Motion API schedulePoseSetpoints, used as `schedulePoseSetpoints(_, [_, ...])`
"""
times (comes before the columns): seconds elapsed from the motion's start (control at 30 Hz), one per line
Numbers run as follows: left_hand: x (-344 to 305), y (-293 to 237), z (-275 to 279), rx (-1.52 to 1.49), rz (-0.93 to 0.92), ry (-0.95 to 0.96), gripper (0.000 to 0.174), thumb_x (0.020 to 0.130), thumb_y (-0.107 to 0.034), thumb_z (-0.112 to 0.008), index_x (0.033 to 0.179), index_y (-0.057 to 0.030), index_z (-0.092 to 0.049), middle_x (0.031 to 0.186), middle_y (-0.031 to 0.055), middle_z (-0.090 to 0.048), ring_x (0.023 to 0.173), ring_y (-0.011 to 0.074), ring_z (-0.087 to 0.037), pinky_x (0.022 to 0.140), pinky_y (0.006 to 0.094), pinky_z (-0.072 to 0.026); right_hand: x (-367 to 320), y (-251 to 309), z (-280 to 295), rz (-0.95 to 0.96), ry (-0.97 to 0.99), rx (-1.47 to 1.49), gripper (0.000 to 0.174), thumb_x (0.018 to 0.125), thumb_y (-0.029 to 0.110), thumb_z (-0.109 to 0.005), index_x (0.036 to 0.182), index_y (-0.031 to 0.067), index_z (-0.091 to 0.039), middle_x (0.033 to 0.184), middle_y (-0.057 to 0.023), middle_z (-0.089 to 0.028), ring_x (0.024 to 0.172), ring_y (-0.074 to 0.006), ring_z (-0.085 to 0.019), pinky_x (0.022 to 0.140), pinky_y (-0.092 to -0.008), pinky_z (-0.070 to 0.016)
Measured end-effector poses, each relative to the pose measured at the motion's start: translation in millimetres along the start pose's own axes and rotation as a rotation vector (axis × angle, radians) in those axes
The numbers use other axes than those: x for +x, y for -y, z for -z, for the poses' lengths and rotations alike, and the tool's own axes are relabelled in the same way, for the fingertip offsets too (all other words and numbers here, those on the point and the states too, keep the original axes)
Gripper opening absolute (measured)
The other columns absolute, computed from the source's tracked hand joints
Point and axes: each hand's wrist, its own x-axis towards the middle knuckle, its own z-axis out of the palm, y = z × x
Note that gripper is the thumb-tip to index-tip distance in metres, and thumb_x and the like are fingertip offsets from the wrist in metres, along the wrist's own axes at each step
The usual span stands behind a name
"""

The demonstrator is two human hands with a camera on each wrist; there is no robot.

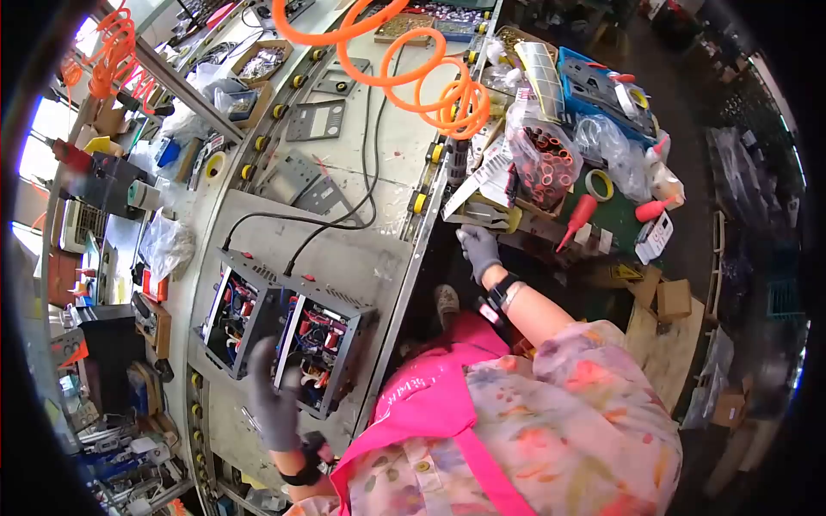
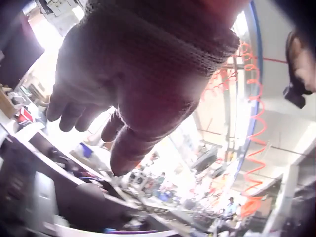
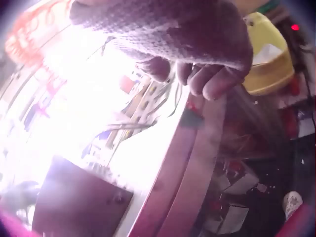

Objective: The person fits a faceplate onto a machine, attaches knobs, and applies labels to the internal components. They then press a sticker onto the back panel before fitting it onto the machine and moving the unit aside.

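Observation:
My gloved left hand (image 1: pixel 274 400) hovers at the front side of two open metal cases, its fingers extended and blurred. One case (image 1: pixel 255 269) stands on the left and the other case (image 1: pixel 344 303) beside it; red and dark wiring fills both. In the left wrist view the fingers of the left hand (image 2: pixel 133 79) point down, with nothing seen between them. Past the bench's right edge, my gloved right hand (image 1: pixel 480 251) has loosely bent fingers. The right wrist view shows this hand (image 3: pixel 197 44) close to a yellow bin (image 3: pixel 269 81), with no object visible in it.
Black cables (image 1: pixel 372 163) run from the cases along the bench. Flat grey panels (image 1: pixel 317 120) lie farther up. An orange coiled hose (image 1: pixel 430 77) hangs overhead. On the right, a side surface carries a bag of red-rimmed parts (image 1: pixel 546 163), a red-handled tool (image 1: pixel 579 215) and a blue crate (image 1: pixel 581 64).

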Motion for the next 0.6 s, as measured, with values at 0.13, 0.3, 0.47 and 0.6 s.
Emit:
schedulePoseSetpoints(0.13, [23,-56,-78,-0.223,0.017,0.399,0.057,0.084,-0.016,-0.068,0.132,0.0025,-0.042,0.129,0.0148,-0.052,0.122,0.0238,-0.048,0.103,0.0359,-0.037,46,12,-42,-0.024,-0.124,-0.014,0.026,0.079,0.029,-0.071,0.085,0.0062,-0.06,0.065,0.0019,-0.051,0.049,-0.0117,-0.043,0.045,-0.0294,-0.0352])
schedulePoseSetpoints(0.3, [75,-42,-142,-0.203,0.028,0.578,0.069,0.086,-0.022,-0.066,0.14,-0.0012,-0.029,0.136,0.0137,-0.045,0.128,0.024,-0.043,0.105,0.0357,-0.0341,47,22,-26,0.073,0.138,0.033,0.022,0.09,0.019,-0.053,0.101,0.0011,-0.059,0.079,-0.011,-0.066,0.065,-0.0175,-0.064,0.05,-0.0287,-0.0484])
schedulePoseSetpoints(0.47, [124,-42,-207,0.006,-0.137,0.499,0.079,0.083,-0.024,-0.07,0.145,-0.0074,-0.024,0.137,0.0181,-0.044,0.129,0.0266,-0.042,0.105,0.0365,-0.0331,-1,112,32,-0.196,0.481,0.266,0.012,0.094,0.016,-0.045,0.1,0.0067,-0.05,0.076,-0.0102,-0.064,0.056,-0.0203,-0.065,0.038,-0.0238,-0.0445])
schedulePoseSetpoints(0.6, [144,-35,-257,-0.264,-0.142,0.712,0.087,0.081,-0.013,-0.069,0.148,-0.0119,-0.013,0.127,0.018,-0.052,0.109,0.025,-0.057,0.091,0.0348,-0.0443,10,123,53,-0.378,0.565,0.487,0.014,0.093,0.02,-0.048,0.097,0.0081,-0.054,0.074,-0.0071,-0.063,0.054,-0.0159,-0.06,0.037,-0.0208,-0.038])
